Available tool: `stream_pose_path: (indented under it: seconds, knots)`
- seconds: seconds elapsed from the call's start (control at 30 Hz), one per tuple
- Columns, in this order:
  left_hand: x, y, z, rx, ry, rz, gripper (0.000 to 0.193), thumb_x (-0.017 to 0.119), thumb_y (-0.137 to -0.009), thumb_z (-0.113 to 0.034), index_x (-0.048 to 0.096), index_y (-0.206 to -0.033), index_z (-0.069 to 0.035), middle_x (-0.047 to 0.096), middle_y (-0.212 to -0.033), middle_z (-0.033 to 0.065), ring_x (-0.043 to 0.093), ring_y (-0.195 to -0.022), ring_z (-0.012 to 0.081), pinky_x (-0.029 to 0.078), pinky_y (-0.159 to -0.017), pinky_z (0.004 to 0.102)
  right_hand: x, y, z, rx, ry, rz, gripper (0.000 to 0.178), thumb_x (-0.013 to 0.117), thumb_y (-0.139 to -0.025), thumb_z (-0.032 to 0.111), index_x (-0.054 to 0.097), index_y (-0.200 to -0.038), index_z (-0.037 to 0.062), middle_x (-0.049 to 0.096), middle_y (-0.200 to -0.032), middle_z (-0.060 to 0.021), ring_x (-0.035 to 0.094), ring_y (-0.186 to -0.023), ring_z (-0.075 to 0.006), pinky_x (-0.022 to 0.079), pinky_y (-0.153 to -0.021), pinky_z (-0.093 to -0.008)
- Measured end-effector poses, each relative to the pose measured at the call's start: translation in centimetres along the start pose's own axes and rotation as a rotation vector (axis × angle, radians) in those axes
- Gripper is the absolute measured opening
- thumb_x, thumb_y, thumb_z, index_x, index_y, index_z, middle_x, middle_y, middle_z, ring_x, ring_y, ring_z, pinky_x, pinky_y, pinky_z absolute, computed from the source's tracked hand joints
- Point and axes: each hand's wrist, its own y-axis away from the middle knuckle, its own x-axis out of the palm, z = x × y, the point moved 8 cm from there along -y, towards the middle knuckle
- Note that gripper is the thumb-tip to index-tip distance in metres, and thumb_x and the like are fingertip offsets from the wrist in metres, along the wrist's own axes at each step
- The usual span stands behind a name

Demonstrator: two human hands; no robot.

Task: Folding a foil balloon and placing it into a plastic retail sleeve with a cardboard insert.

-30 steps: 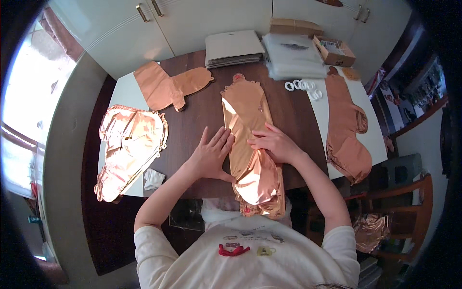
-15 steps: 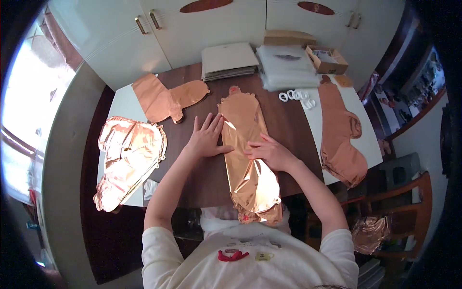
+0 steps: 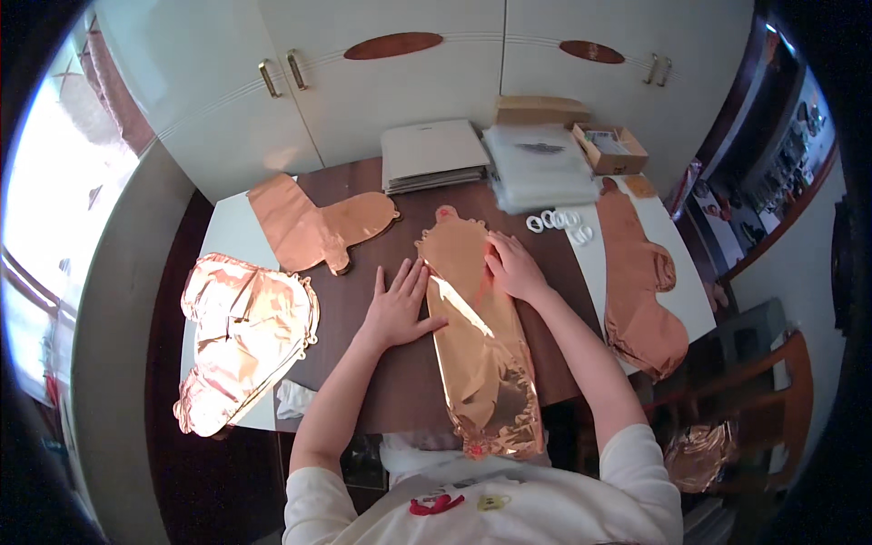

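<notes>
A long copper-coloured foil balloon lies flat in front of me, its lower end at the table's near edge. My left hand rests flat by its left side, fingers spread and thumb over the foil. Higher up, on the right side, my right hand has bent fingers closed at the foil's edge; its fingertips are partly hidden. Small tabs line the balloon's top, and a red mark shows at the tip. The lower part is creased and shiny.
A shiny foil stack and a matte foil piece lie left, another foil piece right. Behind are stacked cards, clear plastic bags, a small box and white rings. A wooden chair stands right.
My right hand has moved up along the balloon's right edge, away from the middle. The lower foil lies flatter and more opened out. The view has tilted slightly; my left hand stays at the left edge.
</notes>
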Motion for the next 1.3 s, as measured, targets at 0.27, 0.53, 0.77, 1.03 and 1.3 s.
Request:
stream_pose_path:
  seconds: [0.27, 0.53, 0.77, 1.03, 1.3]
  knots:
    - [0.1, 0.0, 0.2, -0.027, 0.040, 0.082, 0.096, 0.043, -0.078, -0.072, 0.022, -0.144, -0.005, 0.021, -0.150, 0.0119, 0.016, -0.139, 0.0319, 0.012, -0.107, 0.0612, 1.7, -2.1, -0.2, -0.048, 0.035, 0.073, 0.039, 0.053, -0.087, 0.024, 0.050, -0.118, 0.0006, 0.050, -0.128, -0.0204, 0.043, -0.124, -0.0356, 0.029, -0.107, -0.0465]
    - [-0.1, -0.1, 0.0, -0.009, 0.009, 0.066, 0.087, 0.043, -0.079, -0.071, 0.027, -0.144, -0.017, 0.024, -0.149, 0.0130, 0.019, -0.138, 0.0340, 0.013, -0.107, 0.0623, 1.6, -2.1, -0.1, -0.064, 0.037, 0.104, 0.038, 0.055, -0.087, 0.021, 0.051, -0.120, 0.0022, 0.050, -0.130, -0.0159, 0.043, -0.125, -0.0306, 0.028, -0.108, -0.0448]
    - [-0.1, -0.2, 0.0, -0.012, 0.022, 0.034, 0.084, 0.043, -0.079, -0.071, 0.031, -0.143, -0.018, 0.024, -0.149, 0.0130, 0.019, -0.138, 0.0358, 0.013, -0.106, 0.0632, 1.1, -2.3, 0.0, -0.064, 0.042, 0.047, 0.043, 0.055, -0.087, 0.023, 0.050, -0.125, 0.0037, 0.045, -0.134, -0.0190, 0.042, -0.125, -0.0330, 0.029, -0.107, -0.0438]
    - [-0.4, 0.0, -0.1, -0.002, 0.000, -0.004, 0.085, 0.044, -0.078, -0.071, 0.032, -0.142, -0.017, 0.030, -0.146, 0.0151, 0.021, -0.137, 0.0362, 0.015, -0.105, 0.0633, 1.7, -4.3, 0.0, -0.106, 0.051, 0.036, 0.040, 0.059, -0.084, 0.033, 0.059, -0.116, 0.0088, 0.047, -0.132, -0.0183, 0.045, -0.121, -0.0330, 0.033, -0.104, -0.0432]
    - [-0.4, 0.1, -0.3, 0.003, 0.013, -0.016, 0.083, 0.043, -0.079, -0.070, 0.032, -0.142, -0.017, 0.030, -0.146, 0.0141, 0.021, -0.137, 0.0360, 0.017, -0.104, 0.0643, 2.4, -7.5, -2.9, 0.133, 0.139, -0.004, 0.037, 0.071, -0.071, 0.044, 0.065, -0.092, 0.0137, 0.057, -0.105, -0.0057, 0.050, -0.105, -0.0269, 0.038, -0.093, -0.0409]
